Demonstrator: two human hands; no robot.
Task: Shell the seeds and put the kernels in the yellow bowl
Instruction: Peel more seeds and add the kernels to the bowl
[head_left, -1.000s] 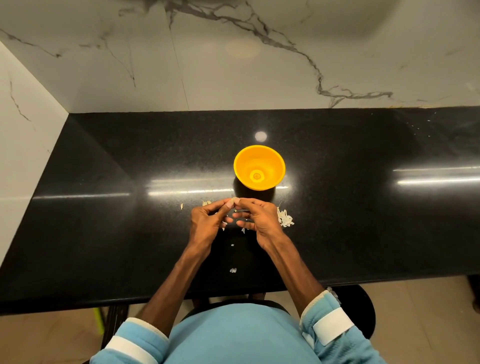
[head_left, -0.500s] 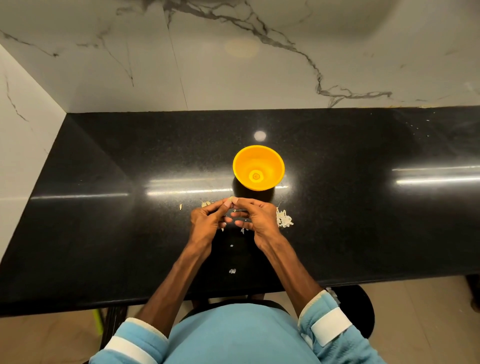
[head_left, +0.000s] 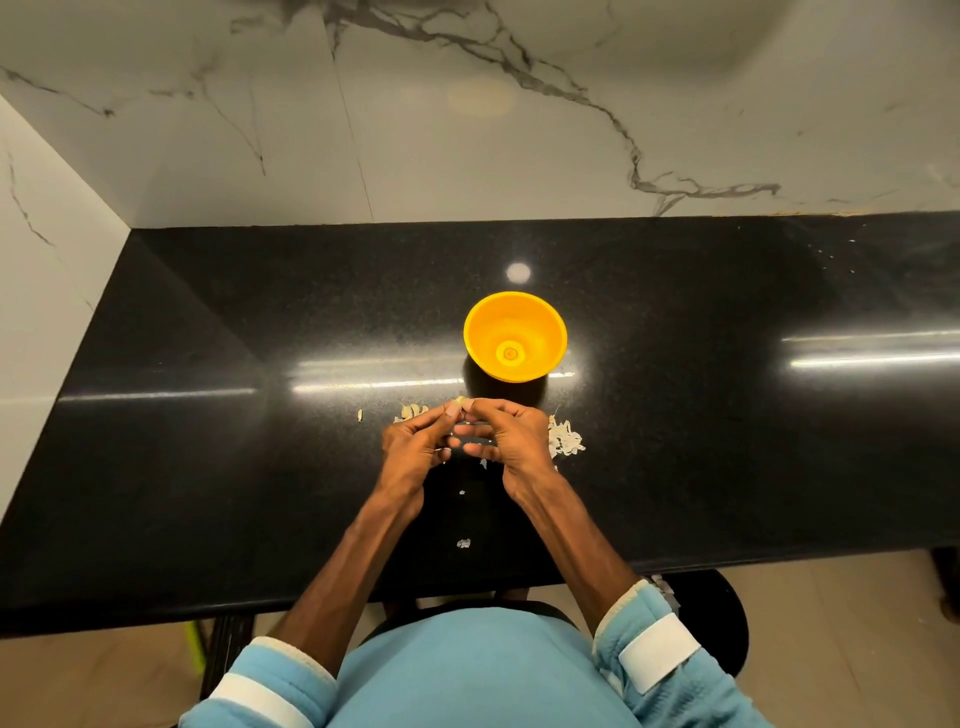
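Left hand (head_left: 415, 447) and right hand (head_left: 511, 441) together pinch a seed (head_left: 460, 401) just before the yellow bowl (head_left: 514, 335); shell scraps (head_left: 565, 441) lie beside it.

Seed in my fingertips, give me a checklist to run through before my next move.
1. Seed pinched between left hand and right hand: ok.
2. Shell split, kernel free: cannot tell.
3. Yellow bowl upright, just beyond the hands: ok.
4. Bowl mouth uncovered: ok.
5. Shell scraps on the counter, outside the bowl: ok.
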